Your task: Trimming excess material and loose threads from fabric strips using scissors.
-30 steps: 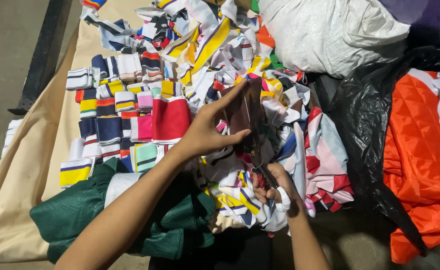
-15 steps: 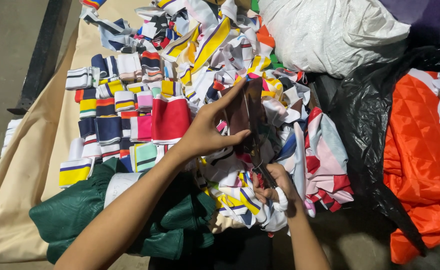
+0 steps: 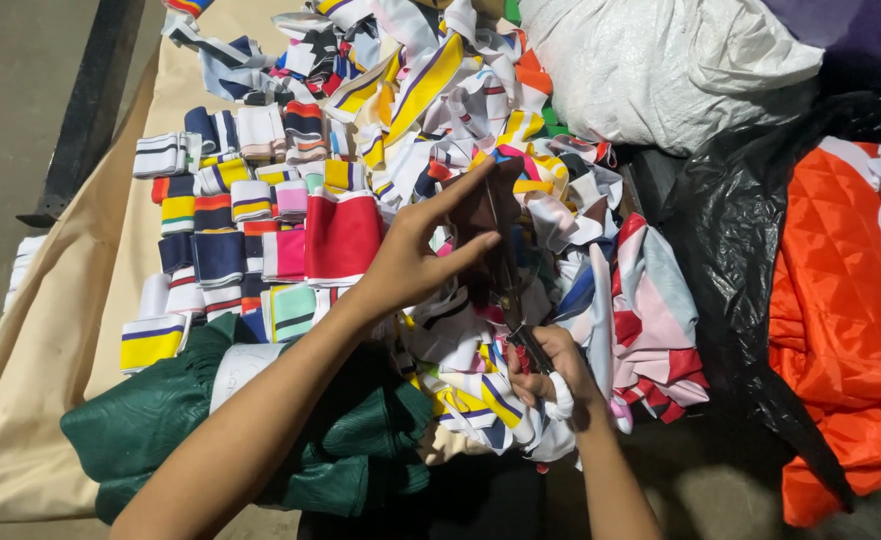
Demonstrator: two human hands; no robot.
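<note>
My left hand [image 3: 416, 255] pinches a dark brown strip of fabric [image 3: 476, 205] and holds it upright over the heap of cloth. My right hand [image 3: 553, 375], with a white wrap on one finger, grips a pair of scissors [image 3: 509, 285]. Their blades run up along the dark strip, close to my left fingertips. Under both hands lies a loose pile of striped knit strips [image 3: 441, 90] in yellow, white, navy and red.
Folded striped bands [image 3: 226, 215] sit in neat rows at the left on a beige sheet [image 3: 46, 340]. A green cloth [image 3: 156, 425] lies under my left forearm. At the right are a white sack [image 3: 661, 70], a black plastic bag [image 3: 741, 240] and orange quilted fabric [image 3: 841, 330].
Almost nothing differs. Both hands stay on the dark strip and the scissors, and my right hand has sunk very slightly.
</note>
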